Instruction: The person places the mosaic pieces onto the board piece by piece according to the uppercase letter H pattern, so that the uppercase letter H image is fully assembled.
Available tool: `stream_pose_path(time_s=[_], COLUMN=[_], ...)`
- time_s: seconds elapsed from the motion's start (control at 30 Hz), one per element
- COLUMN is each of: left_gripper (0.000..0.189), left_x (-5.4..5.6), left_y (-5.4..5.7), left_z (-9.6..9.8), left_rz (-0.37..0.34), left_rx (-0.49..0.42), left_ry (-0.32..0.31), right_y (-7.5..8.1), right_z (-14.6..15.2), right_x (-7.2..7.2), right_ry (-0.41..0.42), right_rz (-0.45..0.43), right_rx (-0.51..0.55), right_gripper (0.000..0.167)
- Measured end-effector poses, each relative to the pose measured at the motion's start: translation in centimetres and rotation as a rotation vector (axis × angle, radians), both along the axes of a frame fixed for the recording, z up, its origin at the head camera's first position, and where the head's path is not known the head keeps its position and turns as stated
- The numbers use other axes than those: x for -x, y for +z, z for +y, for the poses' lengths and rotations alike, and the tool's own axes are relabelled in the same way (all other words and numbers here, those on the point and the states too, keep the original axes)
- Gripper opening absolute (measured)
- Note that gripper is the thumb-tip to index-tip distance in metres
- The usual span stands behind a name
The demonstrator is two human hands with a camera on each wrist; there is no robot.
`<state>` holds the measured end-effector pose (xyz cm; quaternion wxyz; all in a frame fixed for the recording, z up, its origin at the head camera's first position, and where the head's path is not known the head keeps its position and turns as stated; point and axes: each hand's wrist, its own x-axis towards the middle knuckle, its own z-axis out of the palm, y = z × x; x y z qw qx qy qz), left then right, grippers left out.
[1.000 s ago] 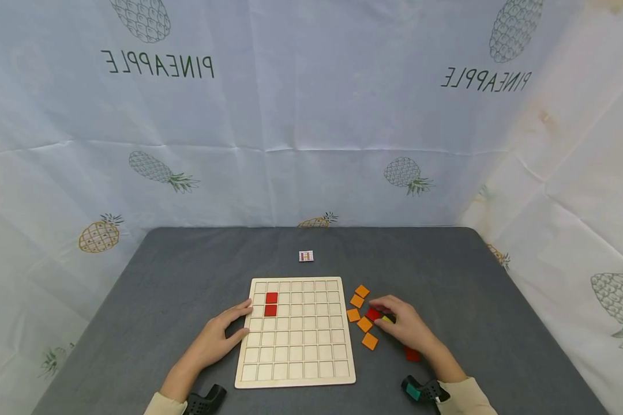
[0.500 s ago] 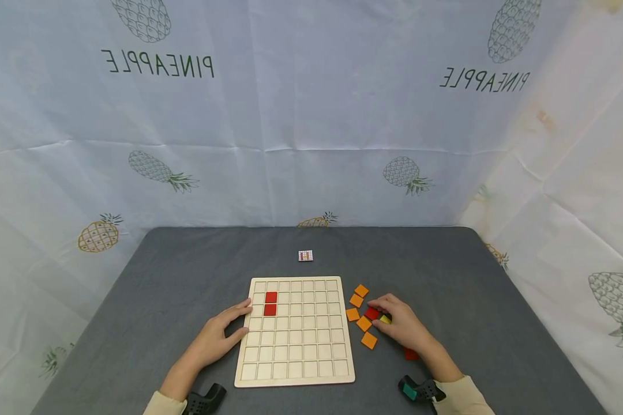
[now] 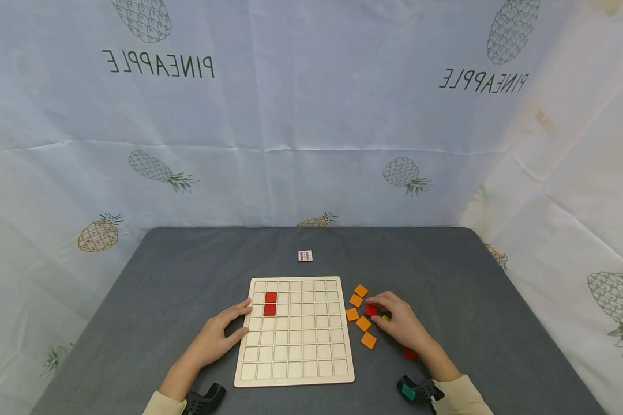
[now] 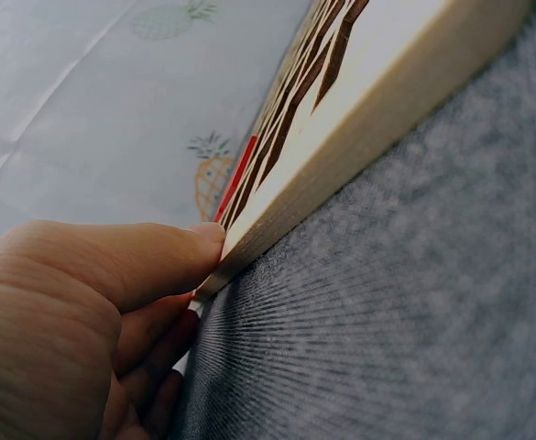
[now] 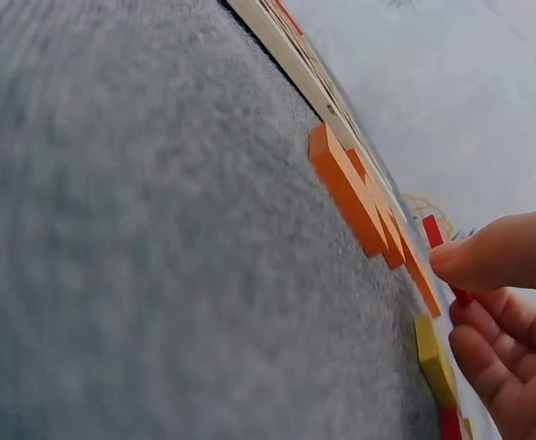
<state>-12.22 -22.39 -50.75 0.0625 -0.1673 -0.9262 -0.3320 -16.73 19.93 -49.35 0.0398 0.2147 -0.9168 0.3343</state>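
A pale wooden grid board (image 3: 296,346) lies on the grey table, two red square tiles (image 3: 270,304) set in its upper left cells. At its left edge rests my left hand (image 3: 218,337), thumb and fingertips on the rim and fingers fairly straight. The left wrist view shows that thumb (image 4: 176,257) against the board's edge. Right of the board, my right hand (image 3: 397,320) pinches another red tile (image 5: 434,231) between thumb and fingers. This tile is tilted, close over the tile pile. Under the hand, a yellow tile (image 5: 434,359) is partly hidden.
Several orange tiles (image 3: 363,324) lie scattered along the board's right side. Another red tile (image 3: 410,353) is partly covered by my right wrist. Behind the board lies a small patterned card (image 3: 305,256). A pineapple-print cloth (image 3: 311,115) hangs beyond the table.
My right hand has shifted slightly left and away from me with the red tile, coming off the yellow one a little. The left hand has stayed on the board's edge.
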Motion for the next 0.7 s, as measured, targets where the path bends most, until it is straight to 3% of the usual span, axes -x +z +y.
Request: stream_pose_path(time_s=[0.2,0.4,0.7], left_gripper=[0.044,0.044,0.044], left_x=[0.0,0.0,-0.1], left_y=[-0.1,-0.1,-0.1], left_z=[0.0,0.0,0.1], left_rz=[0.0,0.0,-0.017], left_rx=[-0.004,-0.003,-0.005], left_ry=[-0.001,-0.002,0.003], right_y=[0.2,0.6,1.2], right_z=[-0.6,-2.1,-5.4], right_x=[0.0,0.1,0.2], right_ry=[0.072,0.135,0.18], right_rz=[0.015,-0.046,-0.083], right_rx=[0.092,0.181,0.192], right_gripper=[0.031,0.033,0.032])
